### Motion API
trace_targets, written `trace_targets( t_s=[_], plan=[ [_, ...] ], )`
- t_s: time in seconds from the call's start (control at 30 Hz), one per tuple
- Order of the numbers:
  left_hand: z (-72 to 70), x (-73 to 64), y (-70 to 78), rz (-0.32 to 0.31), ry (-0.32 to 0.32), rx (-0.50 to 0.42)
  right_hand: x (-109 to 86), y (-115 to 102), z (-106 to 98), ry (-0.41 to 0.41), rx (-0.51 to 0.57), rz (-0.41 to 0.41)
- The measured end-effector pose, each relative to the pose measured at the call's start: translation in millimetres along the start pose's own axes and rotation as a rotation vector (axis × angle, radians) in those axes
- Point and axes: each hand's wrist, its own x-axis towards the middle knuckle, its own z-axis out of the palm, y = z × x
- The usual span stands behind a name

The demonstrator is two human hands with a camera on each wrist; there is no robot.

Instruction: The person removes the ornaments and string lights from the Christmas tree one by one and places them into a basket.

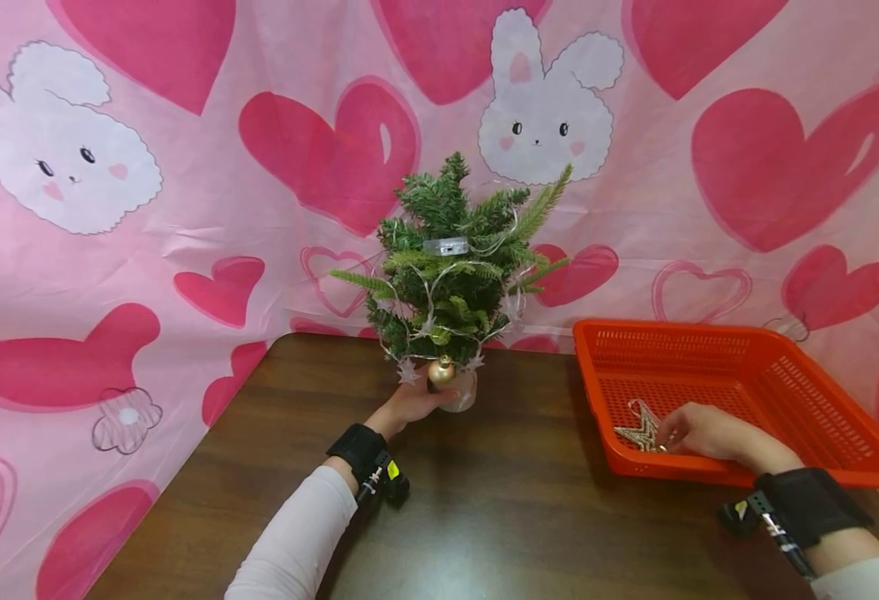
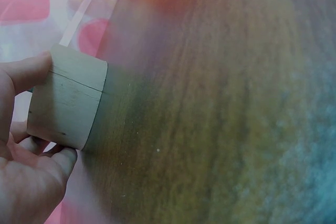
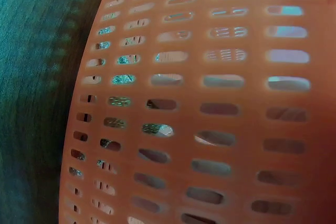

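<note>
A small artificial Christmas tree (image 1: 446, 292) stands upright on the table, wound with a clear string of star lights (image 1: 430, 325). On its front sits a transparent battery box (image 1: 446, 246), and a gold ball ornament (image 1: 441, 371) hangs low. My left hand (image 1: 412, 402) grips the tree's pale wooden base (image 2: 68, 98), thumb on one side and fingers on the other. Inside the orange basket, my right hand (image 1: 712, 433) has bent fingers right at a glittery gold star ornament (image 1: 640, 432); I cannot tell whether they pinch it. The basket wall (image 3: 220, 93) hides that hand in the right wrist view.
The orange perforated basket (image 1: 671, 333) stands at the right of the brown wooden table (image 1: 484, 517). Behind the table hangs a pink cloth (image 1: 297, 50) with hearts and rabbits. Both wrists wear black straps with small cameras.
</note>
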Motion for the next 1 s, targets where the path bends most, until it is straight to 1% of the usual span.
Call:
trace_targets(
  t_s=[0.07, 0.17, 0.4, 0.6, 0.77, 0.83, 0.93, 1.0],
  plan=[
    [0.0, 0.5, -0.1, 0.011, -0.002, 0.001, 0.7, 0.2, 0.1, -0.01, 0.003, -0.008],
    [0.2, 0.7, -0.3, 0.01, -0.004, 0.003, 1.9, 0.3, 0.2, -0.021, 0.018, -0.01],
    [0.0, 0.7, -0.8, -0.006, -0.01, -0.005, 3.8, 0.8, 1.3, -0.032, 0.028, -0.006],
    [0.4, 1.5, -0.9, 0.034, -0.017, -0.011, 3.7, 1.1, 2.0, -0.02, 0.012, -0.02],
    [0.6, 1.7, 1.3, 0.031, -0.024, -0.012, 4.0, 1.4, 2.3, -0.022, 0.01, -0.016],
    [0.2, 1.7, 1.3, 0.039, -0.02, -0.019, 3.7, 1.2, 1.3, -0.026, 0.009, -0.015],
    [-0.5, 1.7, 0.7, 0.072, -0.02, -0.025, 3.3, 1.1, -0.4, -0.029, -0.003, -0.022],
    [-0.8, 1.9, 0.5, 0.07, -0.022, -0.023, 2.5, 0.9, -1.1, -0.013, -0.024, -0.033]
  ],
)
